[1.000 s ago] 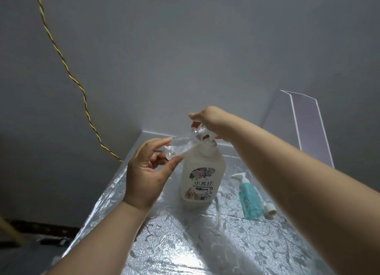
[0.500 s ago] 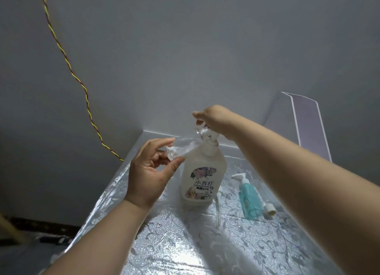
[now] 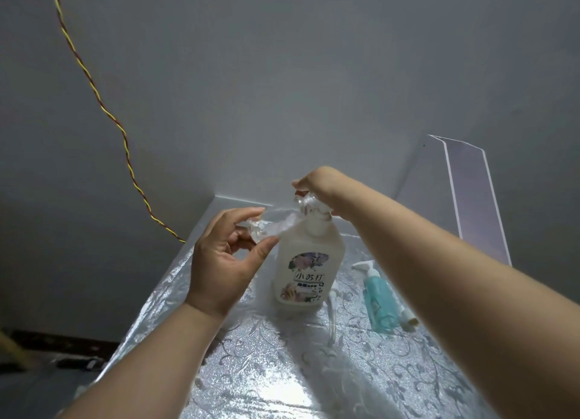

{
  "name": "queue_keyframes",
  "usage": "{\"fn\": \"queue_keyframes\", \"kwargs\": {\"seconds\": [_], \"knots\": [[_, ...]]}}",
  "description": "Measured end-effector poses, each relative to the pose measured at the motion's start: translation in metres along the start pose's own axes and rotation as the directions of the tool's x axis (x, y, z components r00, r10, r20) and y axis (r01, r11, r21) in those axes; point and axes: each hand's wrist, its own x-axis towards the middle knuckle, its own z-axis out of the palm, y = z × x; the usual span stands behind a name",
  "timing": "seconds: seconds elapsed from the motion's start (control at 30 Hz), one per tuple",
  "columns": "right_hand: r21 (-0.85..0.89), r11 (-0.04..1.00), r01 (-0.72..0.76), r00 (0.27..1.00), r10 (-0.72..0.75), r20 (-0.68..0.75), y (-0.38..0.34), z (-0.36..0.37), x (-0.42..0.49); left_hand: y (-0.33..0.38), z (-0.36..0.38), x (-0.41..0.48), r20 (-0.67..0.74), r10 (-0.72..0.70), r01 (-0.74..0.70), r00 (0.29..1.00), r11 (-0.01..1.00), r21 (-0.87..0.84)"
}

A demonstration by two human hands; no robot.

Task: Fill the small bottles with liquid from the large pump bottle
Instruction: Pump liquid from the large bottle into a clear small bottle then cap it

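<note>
My left hand (image 3: 219,261) pinches a small clear bottle (image 3: 270,227); my right hand (image 3: 320,183) curls over the head of the large pump bottle (image 3: 307,261), with a teal bottle (image 3: 378,302) lying below that forearm.

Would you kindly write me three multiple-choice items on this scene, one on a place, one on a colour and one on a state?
1. Where is the small teal pump bottle?
A. On the floor.
B. Lying on the table, right of the large pump bottle.
C. Standing upright on a shelf.

2. What colour is the large pump bottle's body?
A. Black.
B. Red.
C. White.

3. What is the left hand doing?
A. Pinching a small clear bottle beside the pump.
B. Lying flat on the table.
C. Hanging empty.

Answers:
1 B: it lies on its side on the patterned table beside the big bottle.
2 C: the body is milky white with a flowered label.
3 A: thumb and fingers close on the clear bottle.
</note>
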Motion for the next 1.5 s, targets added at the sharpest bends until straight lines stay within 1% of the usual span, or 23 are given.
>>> {"fn": "queue_keyframes", "kwargs": {"seconds": [0.07,0.27,0.3,0.43,0.53,0.63,0.77,0.87,1.0,1.07,1.17,1.27,1.33,1.5], "knots": [[0.023,0.999,0.043,0.999,-0.042,-0.025,0.003,0.0,0.001,0.0,0.001,0.0,0.001,0.004,-0.004,1.0,1.0,0.0],[-0.058,0.994,0.088,0.996,-0.089,-0.02,-0.006,-0.012,-0.009,0.002,0.002,0.0,-0.009,0.001,-0.002,1.0,1.0,-0.01],[-0.054,0.995,0.083,0.996,-0.084,-0.017,-0.007,-0.012,-0.009,0.002,0.002,0.0,-0.007,0.001,-0.001,1.0,1.0,-0.009],[0.033,0.999,-0.016,1.0,0.015,0.021,-0.008,-0.006,-0.007,0.001,0.001,0.001,-0.007,0.011,-0.011,1.0,1.0,0.017],[0.052,0.998,0.018,1.0,-0.019,0.01,-0.002,-0.001,0.0,0.0,0.001,0.0,0.0,0.019,-0.019,1.0,1.0,0.024],[0.034,0.999,0.022,1.0,-0.022,0.002,0.004,0.003,0.004,0.0,0.001,-0.001,0.015,0.006,-0.006,1.0,1.0,0.024],[0.01,0.997,0.074,0.997,-0.074,-0.035,0.005,0.002,0.002,0.002,0.002,-0.002,0.006,0.02,-0.02,1.0,0.999,0.042],[-0.071,0.992,0.1,0.994,-0.103,-0.04,-0.002,-0.009,-0.003,0.002,0.004,-0.002,-0.001,0.017,-0.017,1.0,1.0,0.025],[-0.059,0.995,0.084,0.994,-0.087,-0.062,-0.01,-0.019,0.0,0.001,0.005,-0.001,0.007,-0.002,0.002,1.0,1.0,0.004],[-0.099,0.991,0.087,0.994,-0.093,-0.055,-0.011,-0.015,-0.001,0.001,0.004,0.0,0.003,0.008,-0.008,1.0,1.0,0.007],[-0.096,0.992,0.085,0.996,-0.088,-0.032,-0.009,-0.01,-0.002,0.0,0.004,0.0,0.0,0.004,-0.004,1.0,1.0,0.004],[-0.218,0.973,0.075,0.996,-0.082,-0.021,-0.009,-0.007,-0.001,0.0,0.003,-0.001,0.008,0.011,-0.011,1.0,1.0,0.025],[-0.259,0.962,0.084,0.996,-0.091,-0.018,-0.009,-0.005,0.0,0.0,0.002,-0.001,0.019,0.015,-0.015,1.0,1.0,0.026],[-0.189,0.979,0.076,0.996,-0.082,-0.025,-0.001,0.001,0.006,0.001,0.001,-0.002,0.038,0.004,-0.005,0.999,0.999,0.037]]}}
